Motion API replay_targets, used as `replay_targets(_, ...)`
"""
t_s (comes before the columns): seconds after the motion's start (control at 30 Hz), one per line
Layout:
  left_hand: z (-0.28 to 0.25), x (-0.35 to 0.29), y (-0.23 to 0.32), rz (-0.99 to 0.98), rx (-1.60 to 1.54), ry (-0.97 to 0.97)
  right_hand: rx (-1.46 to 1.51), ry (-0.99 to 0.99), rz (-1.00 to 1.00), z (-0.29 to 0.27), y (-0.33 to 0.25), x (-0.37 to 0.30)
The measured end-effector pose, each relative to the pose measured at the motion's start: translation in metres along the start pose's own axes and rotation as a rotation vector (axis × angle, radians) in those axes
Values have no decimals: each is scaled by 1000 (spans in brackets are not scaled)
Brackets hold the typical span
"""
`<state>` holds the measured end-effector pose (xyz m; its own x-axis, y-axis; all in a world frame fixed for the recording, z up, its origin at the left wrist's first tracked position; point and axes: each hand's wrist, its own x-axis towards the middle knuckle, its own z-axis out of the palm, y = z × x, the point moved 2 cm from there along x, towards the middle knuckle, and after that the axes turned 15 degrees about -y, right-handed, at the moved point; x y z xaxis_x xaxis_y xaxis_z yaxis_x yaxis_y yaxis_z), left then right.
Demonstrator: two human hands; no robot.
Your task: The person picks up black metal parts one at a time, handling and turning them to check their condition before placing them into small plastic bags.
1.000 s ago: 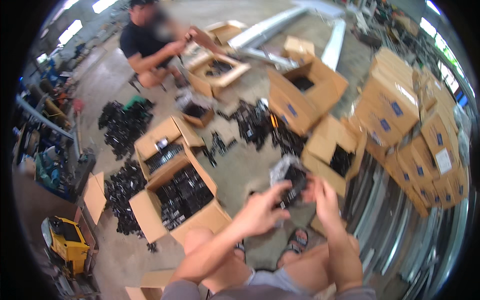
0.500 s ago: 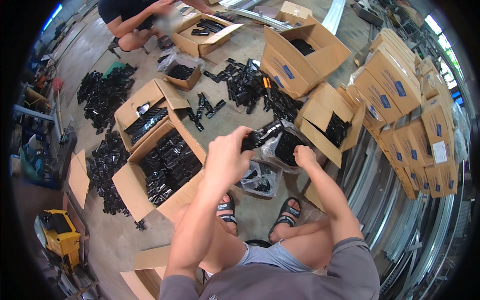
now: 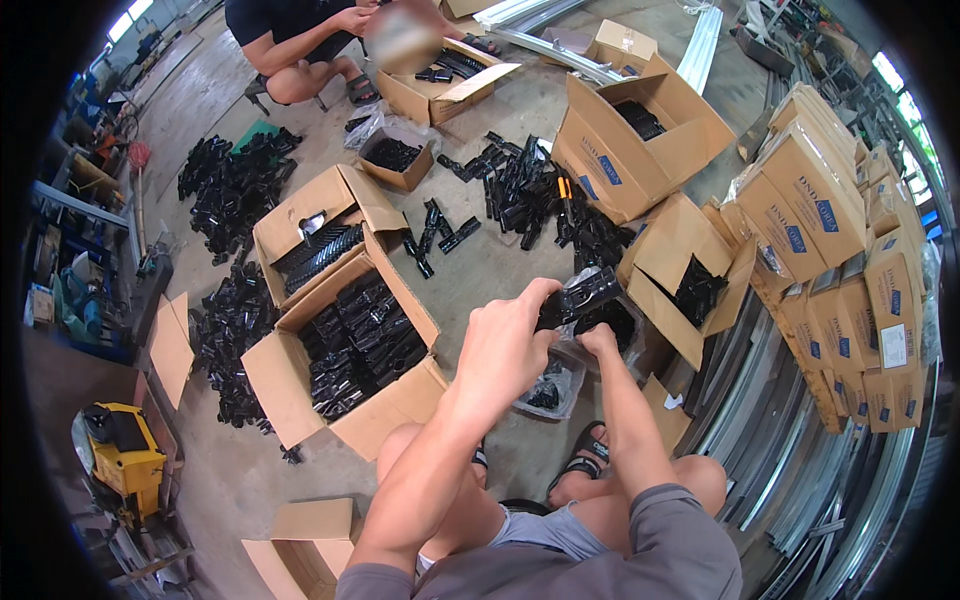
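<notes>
Black part (image 3: pixel 590 292) gripped in my left hand (image 3: pixel 508 338); right hand (image 3: pixel 600 341) at bagged parts (image 3: pixel 618 320), can't tell grip. Nine-o'clock carton (image 3: pixel 392 408) looks near full; twelve-o'clock pile (image 3: pixel 518 193) loose.

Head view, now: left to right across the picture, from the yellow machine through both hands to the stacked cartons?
Yellow-and-black boxy machine → large open brown cardboard box holding glossy black parts → left hand → right hand → stacked brown cardboard cartons.
</notes>
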<state>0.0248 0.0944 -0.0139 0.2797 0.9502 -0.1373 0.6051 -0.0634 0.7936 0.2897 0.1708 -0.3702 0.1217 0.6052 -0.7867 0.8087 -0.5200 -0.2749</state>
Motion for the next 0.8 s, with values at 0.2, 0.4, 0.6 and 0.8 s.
replay_targets(0.2,6,0,-1,18,63,-4,-16,72,-113,3,14,-4)
replay_targets(0.4,5,-1,-4,-3,135,-27,2,240,-242,-1,17,-26)
replay_targets(0.6,20,-1,-13,63,220,44,-181,163,-368,0,23,-11)
replay_targets(0.8,38,-13,-10,60,274,-70,56,88,82,28,-12,-30)
